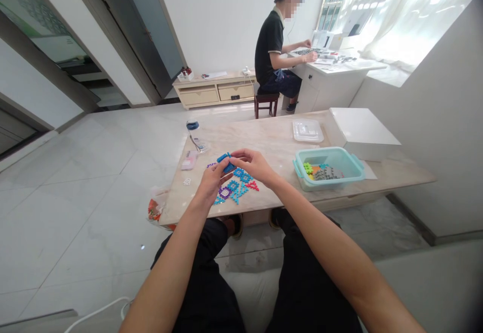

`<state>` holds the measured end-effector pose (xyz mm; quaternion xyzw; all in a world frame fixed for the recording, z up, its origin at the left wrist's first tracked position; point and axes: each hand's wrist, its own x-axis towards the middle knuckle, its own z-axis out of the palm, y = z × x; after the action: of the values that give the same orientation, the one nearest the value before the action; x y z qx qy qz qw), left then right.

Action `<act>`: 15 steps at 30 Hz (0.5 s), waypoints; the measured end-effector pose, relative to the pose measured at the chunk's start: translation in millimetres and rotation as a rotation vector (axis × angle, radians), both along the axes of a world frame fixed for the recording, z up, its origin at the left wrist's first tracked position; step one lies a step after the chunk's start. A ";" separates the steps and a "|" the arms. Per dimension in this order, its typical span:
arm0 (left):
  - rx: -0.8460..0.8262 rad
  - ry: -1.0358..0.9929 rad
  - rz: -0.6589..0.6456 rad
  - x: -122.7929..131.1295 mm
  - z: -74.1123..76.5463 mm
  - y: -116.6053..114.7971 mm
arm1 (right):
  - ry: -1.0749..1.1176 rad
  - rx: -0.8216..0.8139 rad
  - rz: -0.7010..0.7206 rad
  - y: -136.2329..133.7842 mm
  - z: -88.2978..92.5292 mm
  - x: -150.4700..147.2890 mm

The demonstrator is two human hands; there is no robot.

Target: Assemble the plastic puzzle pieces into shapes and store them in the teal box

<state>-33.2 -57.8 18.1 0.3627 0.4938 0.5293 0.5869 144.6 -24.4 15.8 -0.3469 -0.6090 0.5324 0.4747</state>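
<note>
Between my two hands, just above the marble table [266,139], is a blue toy building piece [225,159] made of joined blocks. My left hand [211,179] pinches it from the left and below, thumb on top. On its right side the fingers of my right hand [253,163] are closed against it, hiding part of its shape. Under my hands lie several flat interlocking pieces: blue squares [239,172], a purple piece with a pale centre [225,192], light-blue lattice triangles [236,192] and a red triangle [252,186].
To the right stands a teal-rimmed tub [327,186] with loose pieces, near a clear lid [308,131] and a white box [365,129]. On the left are a bottle [195,137], a pink packet [189,160] and a bag [154,209]. Another person [273,46] sits at a far desk.
</note>
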 end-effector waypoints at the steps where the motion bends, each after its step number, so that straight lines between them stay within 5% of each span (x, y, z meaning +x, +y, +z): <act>1: -0.003 -0.006 0.002 0.1 0.3 0.2 | -0.019 0.005 -0.008 -0.6 -0.4 0.3; 15: -0.076 -0.010 -0.036 -3.0 -1.6 4.2 | -0.123 0.125 -0.054 -3.0 -5.3 3.9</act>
<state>-36.2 -53.6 16.5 0.3464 0.5040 0.5013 0.6121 148.4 -27.4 10.5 -0.3648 -0.6595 0.4579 0.4715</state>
